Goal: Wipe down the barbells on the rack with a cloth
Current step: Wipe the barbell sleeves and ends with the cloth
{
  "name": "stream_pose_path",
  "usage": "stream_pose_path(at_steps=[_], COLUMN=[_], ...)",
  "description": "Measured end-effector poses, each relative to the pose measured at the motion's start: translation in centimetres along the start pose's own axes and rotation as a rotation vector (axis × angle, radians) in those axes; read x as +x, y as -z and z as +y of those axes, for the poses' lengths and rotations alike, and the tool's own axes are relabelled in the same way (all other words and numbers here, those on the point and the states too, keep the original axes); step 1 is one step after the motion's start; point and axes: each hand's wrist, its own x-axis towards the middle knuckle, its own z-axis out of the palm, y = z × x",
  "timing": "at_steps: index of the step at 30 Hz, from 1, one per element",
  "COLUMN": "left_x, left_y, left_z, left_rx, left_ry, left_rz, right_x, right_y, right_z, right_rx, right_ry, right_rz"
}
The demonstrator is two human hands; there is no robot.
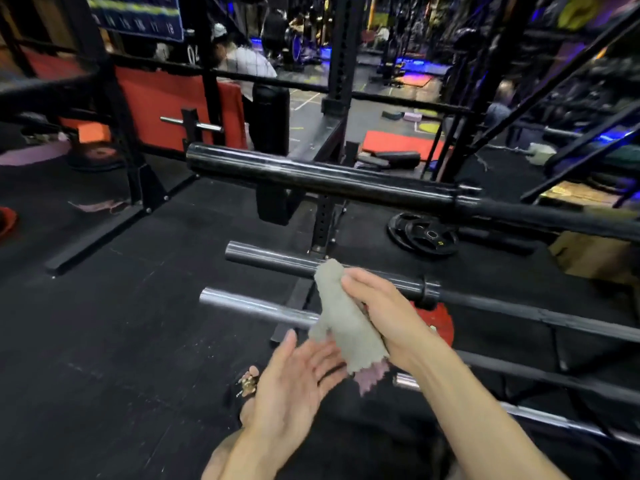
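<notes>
Right now the fingers of the right hand [381,306] are curled round a grey cloth [346,323], clamping it in a loose roll that sticks up past the fingertips and hangs out below the heel of the palm, where a pinkish frayed edge shows. The left hand [298,372] lies just under that hanging end, palm up, fingers straight and slightly spread, touching or nearly touching the fabric; blur keeps me from saying which.

Behind the cloth lie the barbells on their low rack: a chrome sleeve [256,304] passes just behind the bundle, a darker sleeve [273,259] sits one rung above, and a thick black bar [311,174] rests higher again. More bar ends show below the right forearm. The cloth seems close to the chrome sleeve, but contact is not clear.

Judging from this, the cloth is being regathered between strokes. The risk is a poor grip: a loose roll could slip off the round, smooth steel or trail its frayed end into the rack uprights. A hard sideways push might also roll a bar in its cradle.

No containers hold anything here; a weight plate [422,237] lies flat on the black floor [138,341] beyond the rack.
</notes>
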Motion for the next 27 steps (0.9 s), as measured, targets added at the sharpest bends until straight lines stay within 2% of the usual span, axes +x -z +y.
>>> stream_pose_path(at_steps=[4,7,14,21,27], left_x=[-4.1,-7.5,-14.0,-16.3,-13.0], left_y=[-5.6,-9.7,-15.9,-17.4,-19.3], left_z=[-2.1,-4.0,-6.8,-9.3,-12.3], left_rx=[0.079,0.233,0.466,0.612,0.732], left_ry=[-0.030,-0.098,-0.225,-0.157,-0.120], left_rz=[-0.153,-0.245,-0.257,-0.265,-0.255], right_x=[-7.7,-13.2,-23.4,-29.0,-28.8], right_y=[4.7,7.7,13.1,14.5,18.5], right_z=[-1.9,-2.9,-3.6,-1.7,0.4], right_rx=[0.063,0.040,0.049,0.027,-0.005], right_ry=[0.053,0.119,0.186,0.231,0.213], right_rz=[0.026,0.061,0.121,0.199,0.316])
